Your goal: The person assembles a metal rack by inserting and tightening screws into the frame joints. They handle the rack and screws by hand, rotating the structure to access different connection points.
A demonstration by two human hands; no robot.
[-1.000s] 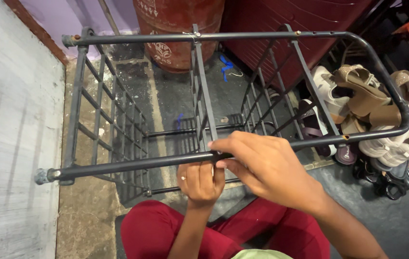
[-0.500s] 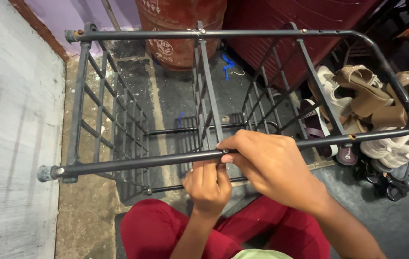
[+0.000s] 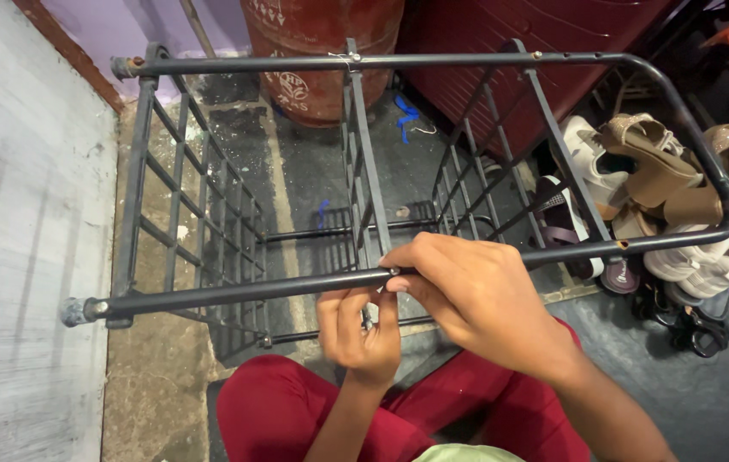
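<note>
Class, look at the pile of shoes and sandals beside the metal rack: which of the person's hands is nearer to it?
Right. The right hand grips the rack's near bar on the side towards the shoe pile; the left hand is under the bar, farther from the pile.

White printed marking on the red gas cylinder (image 3: 317, 51), top centre, behind the rack.

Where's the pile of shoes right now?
In the head view, the pile of shoes lies on the floor at the right, just outside the curved end of the black metal rack, beyond the right hand.
</note>
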